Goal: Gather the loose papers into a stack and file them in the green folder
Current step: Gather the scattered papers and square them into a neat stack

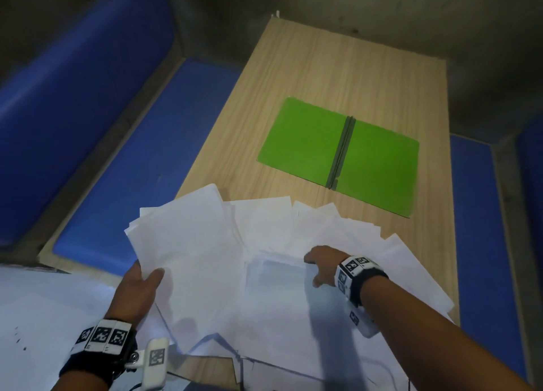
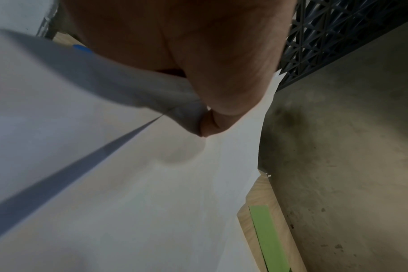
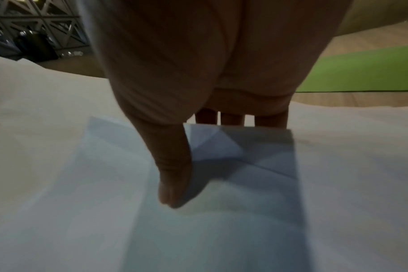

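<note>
The green folder (image 1: 338, 155) lies open and flat on the far half of the wooden table (image 1: 323, 67). Several loose white papers (image 1: 264, 235) fan out across the table's near end. My left hand (image 1: 147, 276) grips a bundle of sheets (image 1: 188, 243) at its near left corner, raised off the table, with the thumb (image 2: 221, 95) on top. My right hand (image 1: 318, 265) holds the edge of a sheet (image 3: 245, 147) in the pile's middle. Its thumb (image 3: 172, 184) lies on top and its fingers (image 3: 231, 117) are tucked under. A strip of the folder (image 2: 266, 235) (image 3: 361, 73) shows in both wrist views.
Blue padded benches (image 1: 132, 155) (image 1: 482, 243) run along both sides of the table. Grey concrete floor (image 1: 411, 14) lies beyond its far end. A dark lattice structure (image 2: 333, 31) shows in the wrist views. Some papers overhang the table's near edge.
</note>
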Motion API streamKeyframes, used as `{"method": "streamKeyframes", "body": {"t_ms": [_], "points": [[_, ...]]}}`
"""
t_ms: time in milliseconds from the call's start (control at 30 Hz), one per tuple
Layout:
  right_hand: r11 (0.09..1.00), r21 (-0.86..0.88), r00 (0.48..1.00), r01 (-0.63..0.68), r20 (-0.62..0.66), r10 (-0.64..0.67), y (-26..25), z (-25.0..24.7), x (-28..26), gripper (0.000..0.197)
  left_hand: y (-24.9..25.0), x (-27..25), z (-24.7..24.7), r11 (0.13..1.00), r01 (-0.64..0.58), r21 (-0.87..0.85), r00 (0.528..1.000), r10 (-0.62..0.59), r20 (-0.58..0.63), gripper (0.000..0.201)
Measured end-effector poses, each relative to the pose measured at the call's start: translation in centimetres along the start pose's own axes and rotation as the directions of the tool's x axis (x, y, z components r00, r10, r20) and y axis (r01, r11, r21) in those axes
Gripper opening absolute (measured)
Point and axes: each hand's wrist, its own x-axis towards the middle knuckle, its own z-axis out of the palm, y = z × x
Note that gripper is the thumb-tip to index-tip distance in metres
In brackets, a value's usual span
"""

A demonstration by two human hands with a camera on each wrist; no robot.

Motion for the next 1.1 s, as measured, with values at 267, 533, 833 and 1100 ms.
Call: {"method": "streamKeyframes", "body": {"t_ms": [267,533,833,1100], "points": [[0.905,0.419,0.920,-0.078,-0.320,0.228,5.5,-1.6,-6.5,0.020,1.2,2.6,-6.4,0.982,-0.053,-0.179,0.963,0.003,-0.270,0.043],[0.675,0.733,0.898,-0.090,-0.234,0.374,10.2,1.0,-9.1,0.012,-2.9,6.2,-9.1,0.945,-0.039,-0.324,0.917,-0.095,-0.388,0.082],[0.478,0.815,0.798,-0.328,-0.032,0.601,8.8,13.0,-10.3,0.038,0.5,-1.4,-5.2,0.985,-0.068,-0.161,0.989,0.045,-0.140,0.039],[0.167,0.953,0.739,-0.252,0.078,0.669,4.8,17.2,-9.9,0.067,0.7,-2.0,-0.4,0.993,-0.108,0.038,0.994,0.107,0.038,0.040]]}}
